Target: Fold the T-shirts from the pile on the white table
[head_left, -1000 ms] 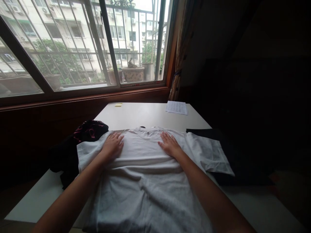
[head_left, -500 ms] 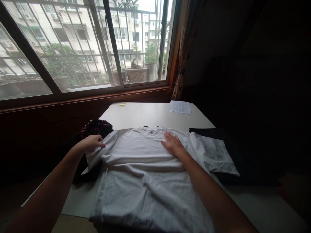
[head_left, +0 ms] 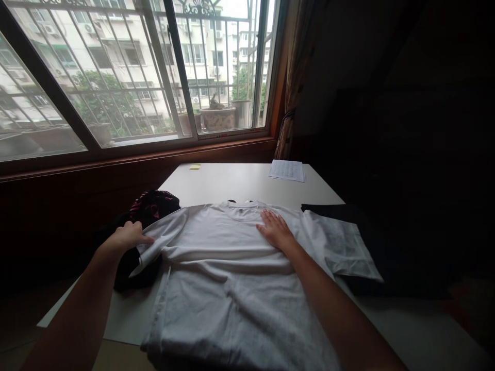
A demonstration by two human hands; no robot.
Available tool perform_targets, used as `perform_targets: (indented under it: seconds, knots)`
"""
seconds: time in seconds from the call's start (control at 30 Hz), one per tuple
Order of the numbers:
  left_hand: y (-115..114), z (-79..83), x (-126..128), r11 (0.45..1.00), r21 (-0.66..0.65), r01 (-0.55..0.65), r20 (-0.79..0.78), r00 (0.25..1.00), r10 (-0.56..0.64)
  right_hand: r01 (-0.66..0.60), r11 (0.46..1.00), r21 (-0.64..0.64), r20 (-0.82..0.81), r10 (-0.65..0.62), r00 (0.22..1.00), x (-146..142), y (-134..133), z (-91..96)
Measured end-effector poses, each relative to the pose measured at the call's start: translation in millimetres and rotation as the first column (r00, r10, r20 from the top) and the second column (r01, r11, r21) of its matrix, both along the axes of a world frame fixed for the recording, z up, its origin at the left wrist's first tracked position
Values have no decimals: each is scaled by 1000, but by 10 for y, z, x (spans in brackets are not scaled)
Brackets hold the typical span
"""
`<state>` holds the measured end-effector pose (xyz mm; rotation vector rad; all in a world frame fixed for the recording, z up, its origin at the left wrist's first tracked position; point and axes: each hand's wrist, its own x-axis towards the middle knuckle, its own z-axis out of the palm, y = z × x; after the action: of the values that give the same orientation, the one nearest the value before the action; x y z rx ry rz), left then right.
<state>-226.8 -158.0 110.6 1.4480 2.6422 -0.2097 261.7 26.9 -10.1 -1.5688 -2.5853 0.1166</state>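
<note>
A white T-shirt [head_left: 232, 257] lies spread over the table, its collar toward the window and creases running across the chest. My left hand [head_left: 130, 235] is closed on the edge of the left-hand sleeve, the thumb on top and the other fingers partly hidden. Just below the collar, my right hand [head_left: 275, 230] rests flat on the fabric with its fingers stretched out. The right-hand sleeve lies spread out, over dark cloth.
Bunched black and pink clothing [head_left: 154, 203] sits at the table's left edge. Dark folded cloth [head_left: 371, 257] lies on the right. Toward the far end of the white table [head_left: 232, 183] are printed papers [head_left: 286, 170] and a yellow sticky note [head_left: 195, 167]. Behind stands a barred window [head_left: 135, 77].
My left hand has moved left along the sleeve to its outer edge. My right hand has stayed in place on the chest of the T-shirt.
</note>
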Motion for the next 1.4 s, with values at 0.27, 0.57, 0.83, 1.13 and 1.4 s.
perform_targets:
  seconds: [0.27, 0.57, 0.83, 1.13, 1.4]
  knots:
    - [-49, 296, 38, 968, 250, -27, 38, 999, 18, 3, 1000, 0, 11, -3, 1000, -3, -4, 6]
    - [535, 533, 153, 906, 411, 98, -269, 963, 17, 3, 1000, -7, 40, -3, 999, -16, -27, 29]
    - [883, 14, 750, 712, 456, 534, -474, 823, -313, 4, 999, -34, 48, -2, 999, -40, -9, 42]
    - [1189, -983, 1673, 838, 235, 493, -14, 863, -504, 17, 996, -88, 60, -11, 998, -63, 71, 69]
    - [1386, -1059, 1424, 856, 255, 449, -16, 888, -460, 44, 991, -126, 79, -34, 996, -174, 261, 96]
